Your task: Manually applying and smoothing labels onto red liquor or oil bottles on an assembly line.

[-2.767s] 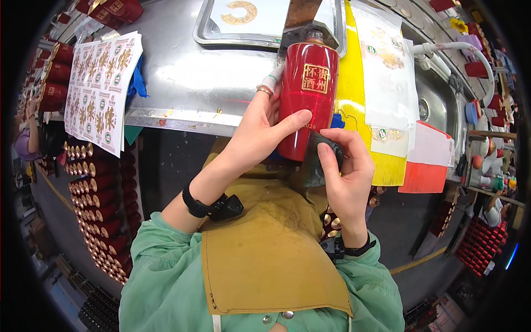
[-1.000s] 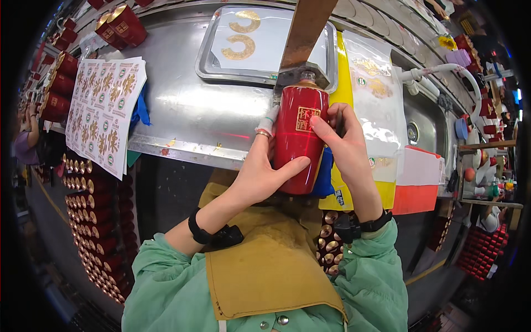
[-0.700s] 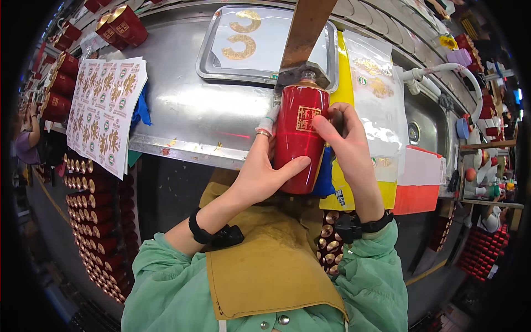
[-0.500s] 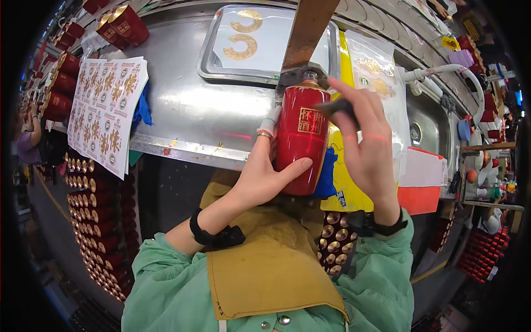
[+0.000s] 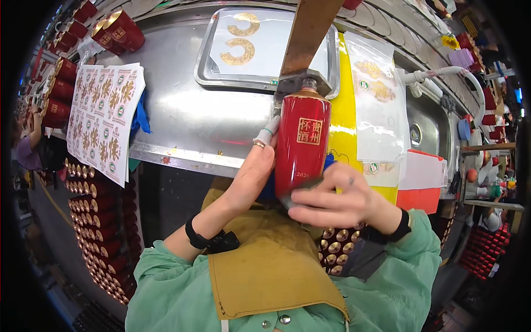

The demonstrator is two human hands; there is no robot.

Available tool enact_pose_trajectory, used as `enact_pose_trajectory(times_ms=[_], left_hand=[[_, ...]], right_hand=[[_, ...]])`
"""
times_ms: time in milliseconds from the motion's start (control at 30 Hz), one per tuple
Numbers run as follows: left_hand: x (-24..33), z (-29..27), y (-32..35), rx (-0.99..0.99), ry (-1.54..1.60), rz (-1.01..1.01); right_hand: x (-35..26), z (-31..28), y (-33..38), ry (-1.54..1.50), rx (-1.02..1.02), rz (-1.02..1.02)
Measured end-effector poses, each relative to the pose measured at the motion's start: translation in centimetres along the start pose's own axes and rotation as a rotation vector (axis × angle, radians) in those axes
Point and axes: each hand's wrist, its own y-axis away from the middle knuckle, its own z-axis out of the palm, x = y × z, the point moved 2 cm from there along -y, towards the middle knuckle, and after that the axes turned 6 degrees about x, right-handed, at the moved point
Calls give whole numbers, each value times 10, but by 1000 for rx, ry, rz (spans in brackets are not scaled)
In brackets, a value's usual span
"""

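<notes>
A glossy red bottle (image 5: 304, 149) with a gold square emblem lies with its neck at the metal bracket (image 5: 307, 55) and its base toward me. Along its left side my left hand (image 5: 255, 169) supports it, one finger wrapped in white tape; part of that hand is hidden by the bottle. At the base, my right hand (image 5: 345, 195) is closed on a dark, flat pad (image 5: 301, 191), pressed against the red surface. The pad is mostly hidden by the fingers and blurred.
Behind the bottle, a metal tray (image 5: 207, 72) holds a sheet with gold C-shaped decals. A printed decal sheet (image 5: 105, 119) stands at left. On the right are a yellow mat (image 5: 343, 124), clear decal sheets (image 5: 379, 119) and a sink (image 5: 426, 133). Red bottles (image 5: 124, 27) stand at far left.
My right hand has swept from the bottle's upper right down to its base with the dark pad. My left thumb has left the front of the bottle, and the hand now lies along its side.
</notes>
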Motion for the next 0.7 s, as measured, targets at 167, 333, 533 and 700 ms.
enact_pose_trajectory(times_ms=[167,333,533,700], left_hand=[[-4,1,4,-10,-54,-86],[-2,-2,7,101,89,-127],[3,-8,7,144,62,-88],[12,-12,10,129,28,-54]], right_hand=[[57,-14,3,389,129,512],[40,-1,-21,461,46,-5],[18,12,-63,199,-175,180],[69,-9,-46,644,-1,64]])
